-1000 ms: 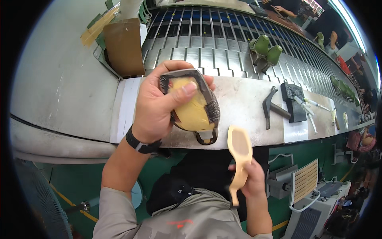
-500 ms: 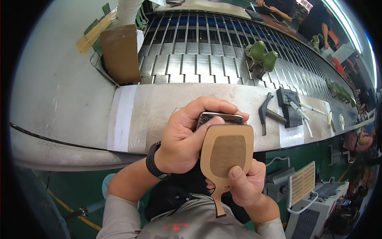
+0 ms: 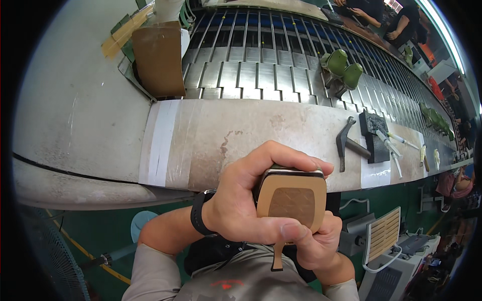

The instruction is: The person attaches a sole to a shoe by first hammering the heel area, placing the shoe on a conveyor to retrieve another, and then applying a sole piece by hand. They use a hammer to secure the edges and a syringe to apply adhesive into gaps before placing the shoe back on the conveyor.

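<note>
Grey shirt (image 3: 211, 283), red front mark (image 3: 227, 286), elbow-length sleeves (image 3: 154, 268), black wristband (image 3: 198, 215)

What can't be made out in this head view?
In the head view:
Most of the shoe upper, hidden behind the tan sole and left grip.
Several fingertips of the right grip, behind the sole and left thumb.
Part of the fan, cut off by the dark rim.
What a far co-worker's hand does: too small.

Brightly lit; a tube light (image 3: 445, 35) glares beyond the far right corner of the worktop (image 3: 271, 118), metal slats (image 3: 229, 75) gleam, and fisheye corners fall black.
</note>
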Action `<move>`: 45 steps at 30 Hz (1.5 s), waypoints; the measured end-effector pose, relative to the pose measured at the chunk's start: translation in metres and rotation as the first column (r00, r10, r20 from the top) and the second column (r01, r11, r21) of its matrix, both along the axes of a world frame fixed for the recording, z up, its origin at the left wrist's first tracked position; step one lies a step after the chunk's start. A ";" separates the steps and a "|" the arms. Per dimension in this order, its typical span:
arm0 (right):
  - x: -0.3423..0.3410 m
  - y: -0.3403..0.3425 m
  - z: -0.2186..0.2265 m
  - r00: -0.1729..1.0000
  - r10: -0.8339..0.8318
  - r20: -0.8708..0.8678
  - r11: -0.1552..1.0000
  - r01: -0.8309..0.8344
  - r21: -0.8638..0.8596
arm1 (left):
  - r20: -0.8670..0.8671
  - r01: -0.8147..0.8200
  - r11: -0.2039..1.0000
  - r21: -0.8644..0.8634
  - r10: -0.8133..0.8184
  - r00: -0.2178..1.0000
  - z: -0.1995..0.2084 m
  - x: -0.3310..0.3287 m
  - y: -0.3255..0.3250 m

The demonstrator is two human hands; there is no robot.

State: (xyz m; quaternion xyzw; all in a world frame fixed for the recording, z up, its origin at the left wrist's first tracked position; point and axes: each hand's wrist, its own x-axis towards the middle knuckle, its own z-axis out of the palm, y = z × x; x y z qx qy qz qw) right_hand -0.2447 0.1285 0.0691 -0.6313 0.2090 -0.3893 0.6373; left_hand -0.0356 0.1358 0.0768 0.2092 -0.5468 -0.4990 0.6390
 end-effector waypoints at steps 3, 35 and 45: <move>0.001 0.001 0.001 1.000 -0.009 -0.008 1.000 0.009 0.019 | -0.004 0.004 1.000 -0.018 -0.004 1.000 -0.002 0.000 -0.001; 0.001 -0.014 0.018 1.000 -0.024 0.018 0.930 0.016 0.368 | -0.120 0.098 0.961 0.258 -0.069 0.990 0.025 0.014 -0.026; -0.020 -0.050 0.010 0.995 -0.026 0.099 0.900 -0.020 0.436 | 0.190 -0.150 0.988 0.034 0.141 0.972 0.017 0.007 -0.053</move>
